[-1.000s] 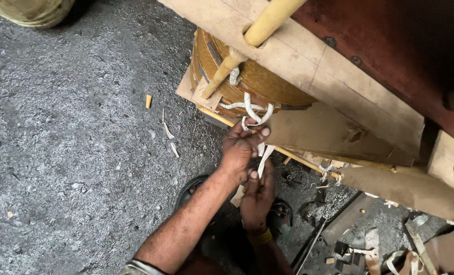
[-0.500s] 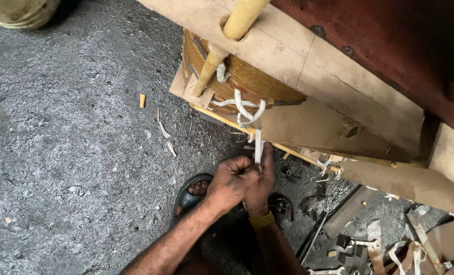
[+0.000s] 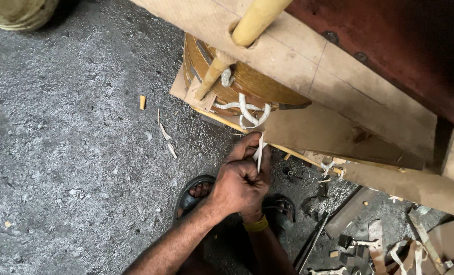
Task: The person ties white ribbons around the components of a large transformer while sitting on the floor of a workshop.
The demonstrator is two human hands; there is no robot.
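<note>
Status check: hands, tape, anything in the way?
Left hand and right hand pinching white tape strip together. Tape runs up to wound coil. Brown board close above; nothing blocking.

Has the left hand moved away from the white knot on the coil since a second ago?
Yes. The left hand has drawn back from the white knot toward the sandals, gripping the tape.

Both forearms extend forward, hands pressed together. Left hand (image 3: pixel 234 183) closed in a fist-like pinch, fingers curled; right hand (image 3: pixel 261 168) mostly hidden behind it, fingertips pinched.

Rough grey concrete floor (image 3: pixel 74 153), matt wooden board (image 3: pixel 298 56)
</note>
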